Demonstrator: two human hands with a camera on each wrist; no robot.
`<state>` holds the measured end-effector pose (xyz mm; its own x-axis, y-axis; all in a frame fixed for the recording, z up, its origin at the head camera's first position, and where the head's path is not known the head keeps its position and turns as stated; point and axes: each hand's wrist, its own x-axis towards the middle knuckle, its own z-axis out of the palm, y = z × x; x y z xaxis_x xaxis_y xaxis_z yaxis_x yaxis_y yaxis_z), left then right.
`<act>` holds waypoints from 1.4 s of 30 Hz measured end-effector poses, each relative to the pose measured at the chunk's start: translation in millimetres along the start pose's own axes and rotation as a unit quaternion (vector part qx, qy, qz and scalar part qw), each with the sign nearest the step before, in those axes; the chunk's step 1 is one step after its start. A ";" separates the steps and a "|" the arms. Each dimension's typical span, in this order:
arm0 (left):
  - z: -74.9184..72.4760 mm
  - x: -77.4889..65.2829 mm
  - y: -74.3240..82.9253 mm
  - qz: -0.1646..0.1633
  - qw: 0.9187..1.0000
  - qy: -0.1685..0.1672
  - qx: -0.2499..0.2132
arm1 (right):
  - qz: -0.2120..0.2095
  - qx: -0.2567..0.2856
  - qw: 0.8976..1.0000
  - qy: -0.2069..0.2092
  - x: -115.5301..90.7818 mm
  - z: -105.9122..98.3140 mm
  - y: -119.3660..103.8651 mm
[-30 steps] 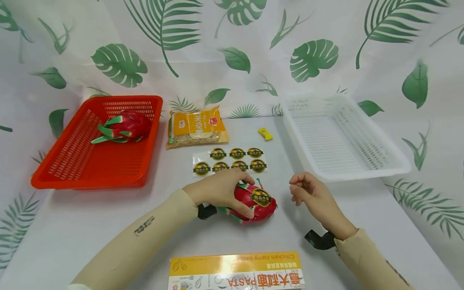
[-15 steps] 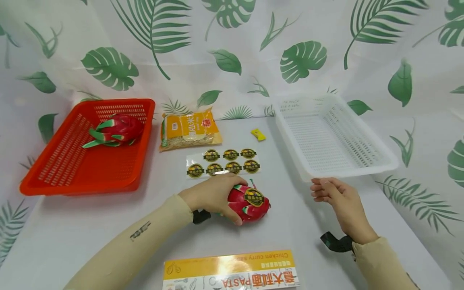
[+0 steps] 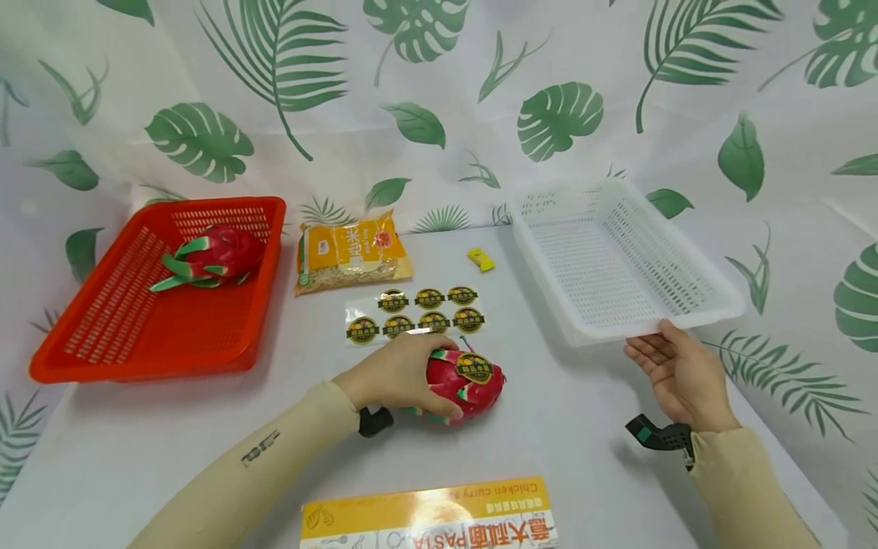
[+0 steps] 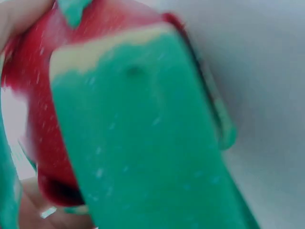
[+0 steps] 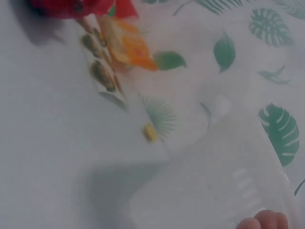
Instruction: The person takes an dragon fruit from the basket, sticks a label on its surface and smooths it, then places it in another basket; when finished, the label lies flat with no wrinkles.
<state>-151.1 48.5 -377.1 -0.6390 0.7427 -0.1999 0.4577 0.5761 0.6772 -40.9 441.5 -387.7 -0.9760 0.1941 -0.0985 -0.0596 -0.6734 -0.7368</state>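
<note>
Backdrop: white cloth (image 3: 446, 91) printed with green leaves, across the upper frame and down both sides.
Table: white tabletop (image 3: 569, 465), lower frame.
Head view: at right, the right hand (image 3: 689, 377) pinches the white basket (image 3: 590, 274) by its near rim, thumb above, fingers below; at centre, the left hand (image 3: 394, 374) curls round a dragon fruit (image 3: 449, 389), whose round label (image 3: 475, 367) faces up.
Left wrist view: a green scale (image 4: 138, 133) hides much of the fruit.
Right wrist view: fingertips (image 5: 268, 220) at the bottom edge.
Red basket: left, its rim (image 3: 171, 371) surrounding a second dragon fruit (image 3: 233, 250).
Pasta box: bottom centre (image 3: 411, 518), cut off by the frame.
Grain bag: upper centre-left (image 3: 353, 255).
Sticker sheet: centre (image 3: 414, 314), the left hand just overlapping its lower edge.
Yellow packet: upper centre (image 3: 482, 259).
</note>
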 end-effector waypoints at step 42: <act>-55.3 221.7 125.6 0.064 0.988 0.112 0.089 | -0.016 -0.141 0.988 0.053 -6.3 6.2 6.2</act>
<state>-269.5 266.6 -297.2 -0.6798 0.7314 0.0540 0.6325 0.5473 0.5481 -36.5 431.7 -387.5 -0.9462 0.2962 -0.1300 -0.0153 -0.4425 -0.8966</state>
